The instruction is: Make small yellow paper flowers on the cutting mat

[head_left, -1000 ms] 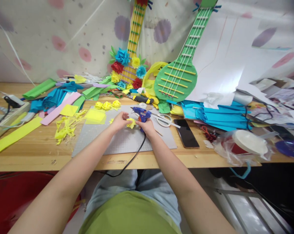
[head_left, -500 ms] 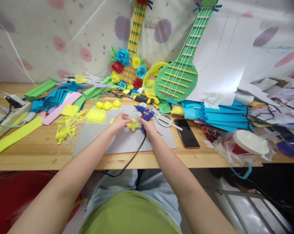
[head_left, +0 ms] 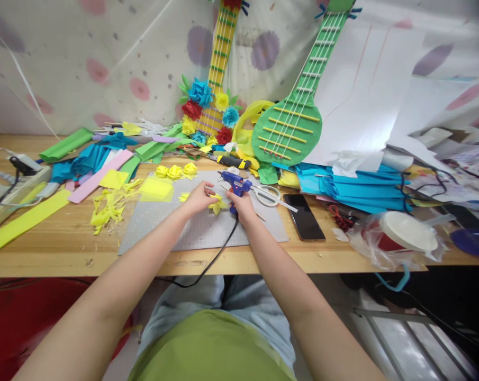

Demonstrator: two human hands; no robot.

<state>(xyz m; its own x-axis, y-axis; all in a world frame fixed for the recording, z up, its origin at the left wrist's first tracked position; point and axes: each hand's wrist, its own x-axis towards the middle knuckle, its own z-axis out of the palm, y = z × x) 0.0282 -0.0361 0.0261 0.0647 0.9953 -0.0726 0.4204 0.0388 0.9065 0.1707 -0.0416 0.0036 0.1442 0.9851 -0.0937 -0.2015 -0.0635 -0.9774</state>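
My right hand point(head_left: 243, 205) is closed around a blue hot glue gun point(head_left: 240, 183), whose nozzle points left and whose black cord runs down off the table. Thin stick-like ends show on either side of this hand; whether it holds them I cannot make out. To its left, my left hand point(head_left: 200, 198) has curled fingers, with thumb and fingertips at a yellow paper flower point(head_left: 216, 207). The fingers partly cover that flower. More yellow paper point(head_left: 184, 197) lies just behind the left wrist. Both hands are above a grey cutting mat point(head_left: 191, 233).
Three yellow paper roses point(head_left: 174, 172) and yellow paper squares point(head_left: 155, 189) lie at the mat's back left. White-handled scissors point(head_left: 268, 196) and a phone point(head_left: 304, 217) are to the right. A green paper-covered instrument point(head_left: 287, 132) leans on the wall behind. A plastic-wrapped tub point(head_left: 409, 233) stands far right.
My left hand has shifted slightly right, its fingers now over the yellow flower and more curled. The right hand and glue gun have hardly moved.
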